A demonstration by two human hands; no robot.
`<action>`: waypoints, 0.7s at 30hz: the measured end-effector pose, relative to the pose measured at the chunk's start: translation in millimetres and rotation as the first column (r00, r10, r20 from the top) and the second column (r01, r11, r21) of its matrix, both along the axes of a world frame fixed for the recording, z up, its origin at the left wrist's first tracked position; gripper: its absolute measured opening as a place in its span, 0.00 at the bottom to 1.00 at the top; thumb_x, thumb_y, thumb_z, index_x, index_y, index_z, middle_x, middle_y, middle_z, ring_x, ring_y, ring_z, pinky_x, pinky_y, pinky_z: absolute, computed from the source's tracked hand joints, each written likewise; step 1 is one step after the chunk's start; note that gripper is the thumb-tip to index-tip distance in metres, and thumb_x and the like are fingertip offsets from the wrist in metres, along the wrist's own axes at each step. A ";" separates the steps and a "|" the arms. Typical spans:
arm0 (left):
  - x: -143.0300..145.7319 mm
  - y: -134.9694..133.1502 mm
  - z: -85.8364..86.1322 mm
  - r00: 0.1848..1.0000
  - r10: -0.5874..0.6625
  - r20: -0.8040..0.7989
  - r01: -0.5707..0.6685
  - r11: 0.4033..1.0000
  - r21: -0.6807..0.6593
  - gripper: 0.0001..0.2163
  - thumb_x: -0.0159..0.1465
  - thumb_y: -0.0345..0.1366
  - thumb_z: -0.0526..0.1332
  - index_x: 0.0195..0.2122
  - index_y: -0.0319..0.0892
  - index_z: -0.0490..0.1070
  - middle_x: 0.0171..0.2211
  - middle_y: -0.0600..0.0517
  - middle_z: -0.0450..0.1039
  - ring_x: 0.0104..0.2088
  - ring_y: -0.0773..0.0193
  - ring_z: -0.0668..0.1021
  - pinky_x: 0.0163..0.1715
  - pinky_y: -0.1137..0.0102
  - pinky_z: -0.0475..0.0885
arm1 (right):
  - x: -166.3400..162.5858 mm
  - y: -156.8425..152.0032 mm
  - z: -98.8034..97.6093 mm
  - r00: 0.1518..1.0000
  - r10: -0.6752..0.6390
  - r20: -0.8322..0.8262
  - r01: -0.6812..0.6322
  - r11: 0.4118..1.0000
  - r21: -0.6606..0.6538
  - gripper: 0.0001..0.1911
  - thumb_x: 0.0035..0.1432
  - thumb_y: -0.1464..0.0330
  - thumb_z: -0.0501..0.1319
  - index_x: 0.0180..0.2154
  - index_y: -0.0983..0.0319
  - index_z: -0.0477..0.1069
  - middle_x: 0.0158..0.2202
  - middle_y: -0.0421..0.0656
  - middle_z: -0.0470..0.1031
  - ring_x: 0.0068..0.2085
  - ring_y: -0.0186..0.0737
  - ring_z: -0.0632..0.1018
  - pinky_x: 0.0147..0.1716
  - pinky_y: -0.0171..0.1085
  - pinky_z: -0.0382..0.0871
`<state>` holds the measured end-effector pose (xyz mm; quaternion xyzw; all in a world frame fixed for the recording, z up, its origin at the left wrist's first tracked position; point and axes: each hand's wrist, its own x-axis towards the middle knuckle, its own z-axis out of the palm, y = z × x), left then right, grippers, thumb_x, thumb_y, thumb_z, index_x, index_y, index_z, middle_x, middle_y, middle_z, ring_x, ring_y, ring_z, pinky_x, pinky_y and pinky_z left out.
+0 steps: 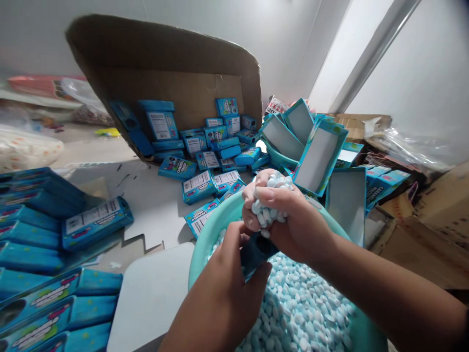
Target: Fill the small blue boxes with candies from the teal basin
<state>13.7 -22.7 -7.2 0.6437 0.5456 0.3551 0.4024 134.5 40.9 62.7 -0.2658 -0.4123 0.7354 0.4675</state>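
My left hand is closed around a small blue candy box, its dark round opening facing up. Just above that opening, my right hand is cupped round a heap of pale blue and white candies, some bulging out between thumb and fingers. One candy sits at the lower edge of the fist, close to the hole. Both hands are over a turquoise tub holding a mass of loose candies. The box's lower part is hidden by my left fingers.
Behind the tub, a tipped cardboard carton spills several blue boxes. Stacked boxes line the left, beside a white lid. At right stand open display trays and brown cartons.
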 end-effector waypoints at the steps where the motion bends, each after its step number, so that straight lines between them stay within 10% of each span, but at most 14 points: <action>1: -0.2 -0.4 1.2 1.000 0.002 0.001 -0.002 1.000 -0.005 0.19 0.62 0.34 0.60 0.53 0.50 0.60 0.46 0.51 0.74 0.43 0.57 0.78 0.42 0.61 0.72 | 0.4 0.1 0.2 1.000 0.003 0.002 -0.003 1.000 0.008 0.14 0.48 0.65 0.70 0.31 0.58 0.65 0.25 0.36 0.65 0.24 0.33 0.68 0.23 0.35 0.62; 21: -2.9 -1.1 29.4 0.997 -0.038 0.071 0.049 0.984 -0.170 0.17 0.63 0.35 0.58 0.53 0.47 0.60 0.49 0.47 0.74 0.48 0.55 0.77 0.48 0.58 0.72 | 3.3 1.6 2.3 0.999 0.019 -0.030 -0.018 0.999 0.026 0.12 0.50 0.66 0.66 0.32 0.58 0.62 0.26 0.34 0.67 0.25 0.30 0.70 0.26 0.32 0.67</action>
